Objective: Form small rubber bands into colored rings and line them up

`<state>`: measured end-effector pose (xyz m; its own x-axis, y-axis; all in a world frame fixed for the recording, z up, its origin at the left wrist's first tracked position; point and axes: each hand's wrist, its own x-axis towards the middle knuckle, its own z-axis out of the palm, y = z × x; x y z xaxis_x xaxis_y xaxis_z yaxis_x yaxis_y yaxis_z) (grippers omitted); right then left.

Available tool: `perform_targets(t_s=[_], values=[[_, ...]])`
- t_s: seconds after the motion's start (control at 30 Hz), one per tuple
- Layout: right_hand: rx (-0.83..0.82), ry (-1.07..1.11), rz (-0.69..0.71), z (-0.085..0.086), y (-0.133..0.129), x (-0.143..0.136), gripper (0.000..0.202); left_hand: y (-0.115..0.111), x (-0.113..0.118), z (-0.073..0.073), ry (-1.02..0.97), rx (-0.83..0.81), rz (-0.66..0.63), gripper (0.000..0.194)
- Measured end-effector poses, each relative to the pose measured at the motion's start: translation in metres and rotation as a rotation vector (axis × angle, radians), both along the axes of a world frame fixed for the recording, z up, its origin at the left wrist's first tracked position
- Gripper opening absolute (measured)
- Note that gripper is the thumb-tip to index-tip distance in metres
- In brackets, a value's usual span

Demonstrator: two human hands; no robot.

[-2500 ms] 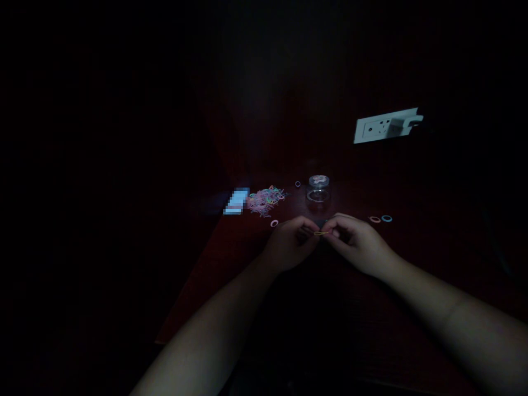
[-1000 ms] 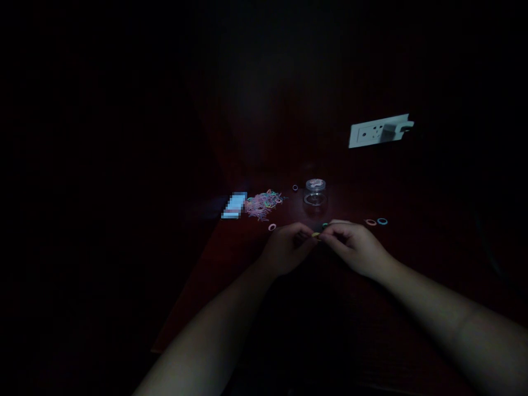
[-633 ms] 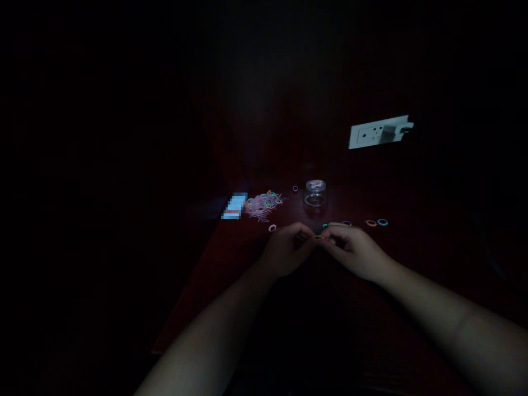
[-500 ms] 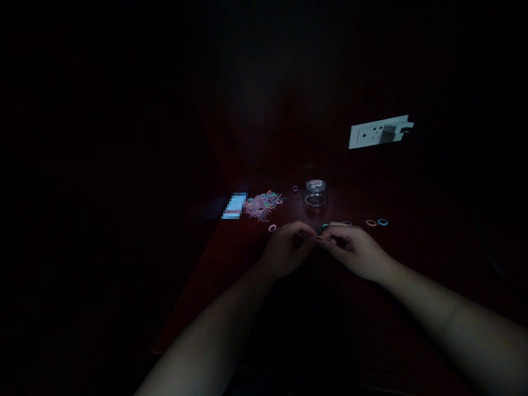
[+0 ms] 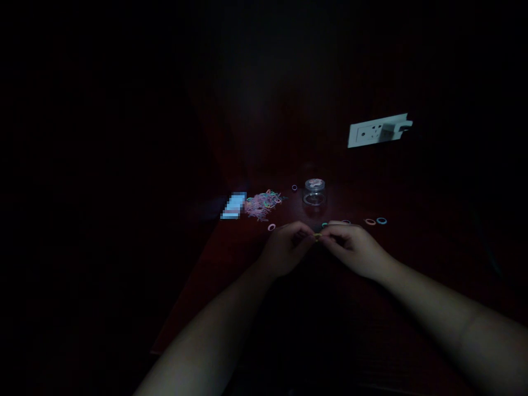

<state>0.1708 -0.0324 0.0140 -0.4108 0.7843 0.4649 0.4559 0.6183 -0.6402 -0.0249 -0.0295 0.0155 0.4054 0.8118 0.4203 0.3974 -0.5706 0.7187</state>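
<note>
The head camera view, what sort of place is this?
Probably a dim room indoors, at a table: a wall socket with a plug in it, and a lidded jar beyond the hands.

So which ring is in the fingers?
The yellow ring, pinched between the left hand and the right hand. The orange ring and blue ring lie on the table instead.
</note>
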Motion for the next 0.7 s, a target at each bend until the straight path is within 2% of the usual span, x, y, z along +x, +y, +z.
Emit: perform_targets(t_s=[0.2,0.37,0.53,0.7], values=[[0.023,0.050,-0.028,0.001,0.000,0.000,0.016,0.004,-0.004,-0.003,-0.009,0.009,0.024,0.017],[0.030,0.105,-0.240,0.000,0.005,0.004,0.013,0.022,-0.015,-0.012,-0.065,0.003,0.109,0.015],[-0.012,0.154,-0.369,0.000,0.010,0.006,0.015,0.052,-0.024,-0.019,0.084,0.096,0.277,0.009],[-0.026,0.169,-0.386,0.000,0.011,0.004,0.015,0.068,-0.026,-0.022,0.239,0.167,0.354,0.006]])
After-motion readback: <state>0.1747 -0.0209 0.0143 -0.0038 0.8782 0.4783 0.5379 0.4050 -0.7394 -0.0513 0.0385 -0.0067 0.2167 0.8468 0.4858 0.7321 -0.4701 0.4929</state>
